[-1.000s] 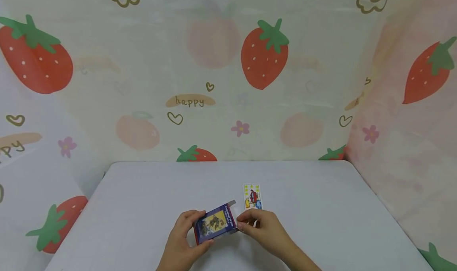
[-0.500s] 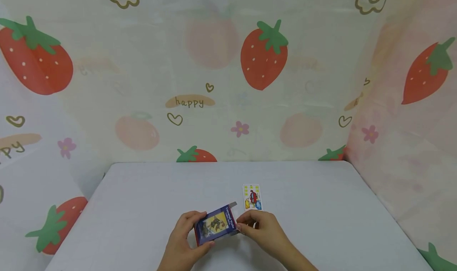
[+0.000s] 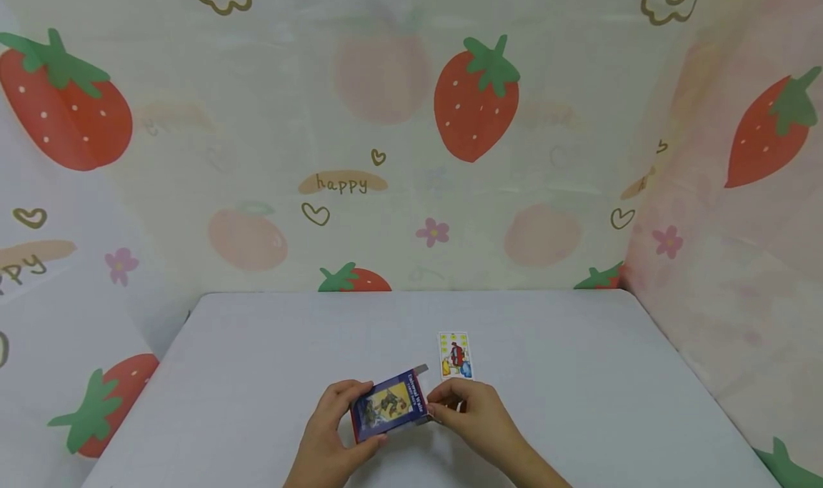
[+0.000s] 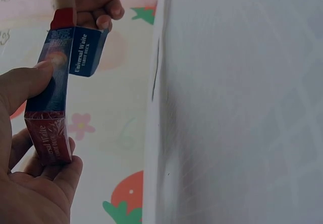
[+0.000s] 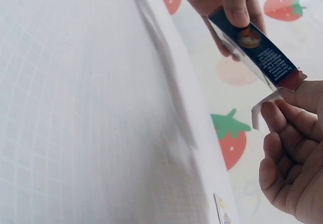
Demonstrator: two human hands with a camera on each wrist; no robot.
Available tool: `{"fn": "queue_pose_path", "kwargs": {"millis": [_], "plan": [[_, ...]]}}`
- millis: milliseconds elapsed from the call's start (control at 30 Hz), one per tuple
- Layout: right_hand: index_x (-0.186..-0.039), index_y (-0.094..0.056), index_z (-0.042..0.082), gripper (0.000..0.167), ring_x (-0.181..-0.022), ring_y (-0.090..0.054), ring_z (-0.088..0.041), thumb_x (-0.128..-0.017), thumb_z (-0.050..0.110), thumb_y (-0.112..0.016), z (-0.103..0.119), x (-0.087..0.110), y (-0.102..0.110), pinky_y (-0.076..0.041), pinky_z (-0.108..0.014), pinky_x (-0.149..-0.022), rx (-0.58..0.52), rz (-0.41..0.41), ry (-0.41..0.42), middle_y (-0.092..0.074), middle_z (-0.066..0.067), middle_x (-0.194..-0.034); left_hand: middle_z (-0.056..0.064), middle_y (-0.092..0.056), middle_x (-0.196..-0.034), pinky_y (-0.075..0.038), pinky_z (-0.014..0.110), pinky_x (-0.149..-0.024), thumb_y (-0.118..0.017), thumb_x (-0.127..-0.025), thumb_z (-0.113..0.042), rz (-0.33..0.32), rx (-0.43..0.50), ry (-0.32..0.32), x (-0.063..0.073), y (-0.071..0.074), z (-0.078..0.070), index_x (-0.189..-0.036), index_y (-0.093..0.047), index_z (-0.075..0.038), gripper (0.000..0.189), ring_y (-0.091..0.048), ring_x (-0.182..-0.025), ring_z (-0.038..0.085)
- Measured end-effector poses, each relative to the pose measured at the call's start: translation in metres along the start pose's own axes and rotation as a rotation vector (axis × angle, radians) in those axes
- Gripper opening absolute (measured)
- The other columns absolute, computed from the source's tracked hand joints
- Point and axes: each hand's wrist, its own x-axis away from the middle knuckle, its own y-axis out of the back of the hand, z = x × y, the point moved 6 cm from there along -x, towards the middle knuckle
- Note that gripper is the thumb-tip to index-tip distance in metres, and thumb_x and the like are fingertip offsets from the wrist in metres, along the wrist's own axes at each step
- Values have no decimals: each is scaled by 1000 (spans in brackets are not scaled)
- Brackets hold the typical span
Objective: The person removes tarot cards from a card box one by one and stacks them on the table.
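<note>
Box (image 3: 389,404): open end right, long axis slanting away; left grip (image 3: 332,429) clasping it, right grip (image 3: 474,412) pinching flap (image 5: 291,80).

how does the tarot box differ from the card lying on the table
The tarot box is mostly dark blue with red ends; the card has a white border around its picture.
The tarot box is held up, tilted, in the left hand; the card lies flat on the table.
The tarot box has its end open; the card has no flaps.
Both carry a coloured picture.
</note>
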Motion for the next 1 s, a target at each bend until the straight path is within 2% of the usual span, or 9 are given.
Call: {"fn": "queue_pose_path", "kwargs": {"millis": [467,1000], "plan": [[-92,-75,18,14,-68,-54,-6,-88,31,-81,2,1,6,-47,-21,-57,16,-20,9,-70,11,-80,-12,-52,-133,-52,38,-106,-96,-70,-19,-18,-3,-23,0,1,-1,-133,-63,-31,73,-53,-120,9],[-94,-75,17,10,-68,-57,-8,-89,24,-81,8,2,13,-48,-21,-60,12,-54,16,-71,10,-80,-9,-52,-134,-51,44,-106,-95,-71,-21,-11,5,5,1,1,-1,-134,-63,-31,72,-54,-119,13]]}}
